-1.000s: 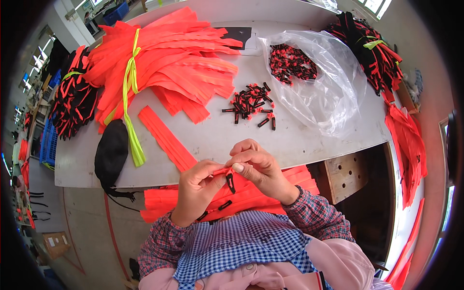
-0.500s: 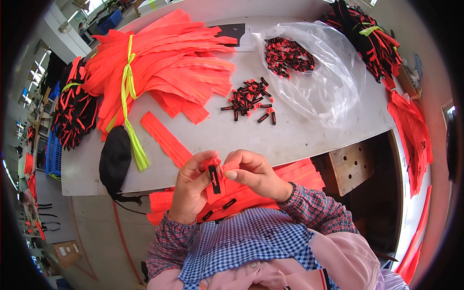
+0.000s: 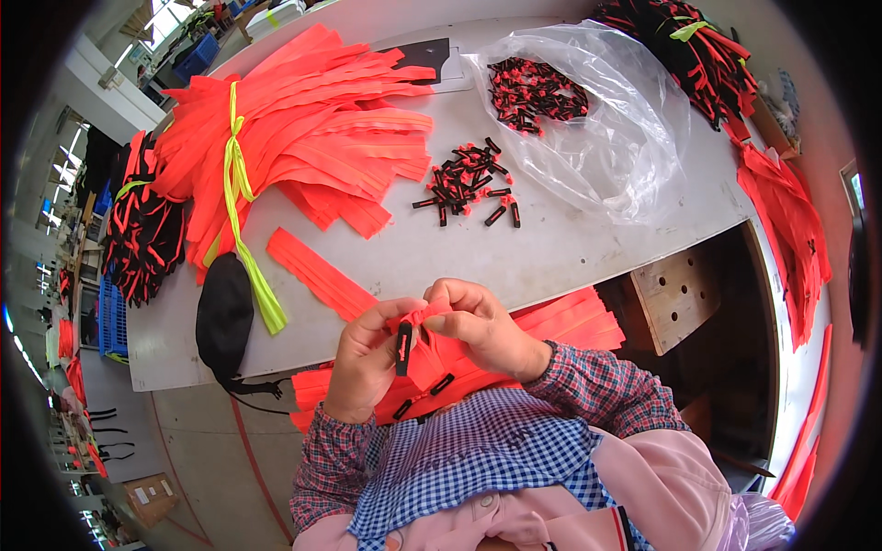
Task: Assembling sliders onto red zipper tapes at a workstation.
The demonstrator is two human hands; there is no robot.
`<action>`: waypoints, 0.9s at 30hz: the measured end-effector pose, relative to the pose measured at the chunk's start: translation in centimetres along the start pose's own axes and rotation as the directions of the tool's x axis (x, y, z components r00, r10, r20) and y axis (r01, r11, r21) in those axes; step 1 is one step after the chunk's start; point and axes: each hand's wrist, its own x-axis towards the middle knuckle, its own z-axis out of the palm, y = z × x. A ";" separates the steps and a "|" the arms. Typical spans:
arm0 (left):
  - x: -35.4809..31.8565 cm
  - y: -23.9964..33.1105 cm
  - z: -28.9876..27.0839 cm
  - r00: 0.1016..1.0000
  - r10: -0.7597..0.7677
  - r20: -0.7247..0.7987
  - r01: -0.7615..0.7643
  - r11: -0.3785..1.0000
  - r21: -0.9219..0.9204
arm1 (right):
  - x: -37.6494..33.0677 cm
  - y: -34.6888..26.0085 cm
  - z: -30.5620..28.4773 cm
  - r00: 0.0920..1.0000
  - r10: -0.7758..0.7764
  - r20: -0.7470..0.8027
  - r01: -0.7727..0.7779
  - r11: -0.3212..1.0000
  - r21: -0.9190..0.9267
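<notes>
My left hand (image 3: 363, 354) and my right hand (image 3: 480, 326) meet just in front of the table edge, both pinching the end of an orange strap (image 3: 424, 317). A small black slider piece (image 3: 403, 347) hangs on that strap, under my left thumb. More orange straps (image 3: 551, 326) with black sliders lie across my lap below my hands. On the grey table (image 3: 570, 248) a loose pile of black and red slider pieces (image 3: 464, 181) sits beyond my hands.
A big bundle of orange straps (image 3: 303, 138) tied with yellow cord (image 3: 241, 197) fills the table's left. A clear plastic bag (image 3: 597, 119) holds more sliders. A black pouch (image 3: 223, 317) lies at the near left edge. Finished black and orange bundles (image 3: 142, 234) lie far left and top right.
My hands have stayed together on the strap end, turning it slightly; the black slider now hangs vertical under my left thumb. The view has shifted a little.
</notes>
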 end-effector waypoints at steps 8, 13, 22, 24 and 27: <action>-0.5 0.3 -0.1 0.994 0.110 0.010 -0.107 0.939 0.326 | -0.5 -1.4 1.2 0.994 -0.103 0.036 0.108 0.969 -0.222; -0.7 0.7 2.0 0.959 0.275 -0.067 -0.194 0.811 0.552 | -0.5 -1.3 0.6 0.984 -0.160 0.081 0.178 0.925 -0.335; -1.1 1.6 0.9 0.958 0.274 0.087 -0.245 0.617 0.747 | -0.9 -3.2 0.6 0.855 -0.406 0.322 0.498 0.473 -0.727; -1.2 2.0 1.1 0.959 0.267 0.099 -0.245 0.599 0.762 | -1.0 -3.1 0.5 0.862 -0.393 0.320 0.490 0.487 -0.723; -1.2 2.2 1.2 0.962 0.247 0.119 -0.243 0.565 0.789 | -1.1 -2.8 0.3 0.867 -0.385 0.316 0.483 0.493 -0.723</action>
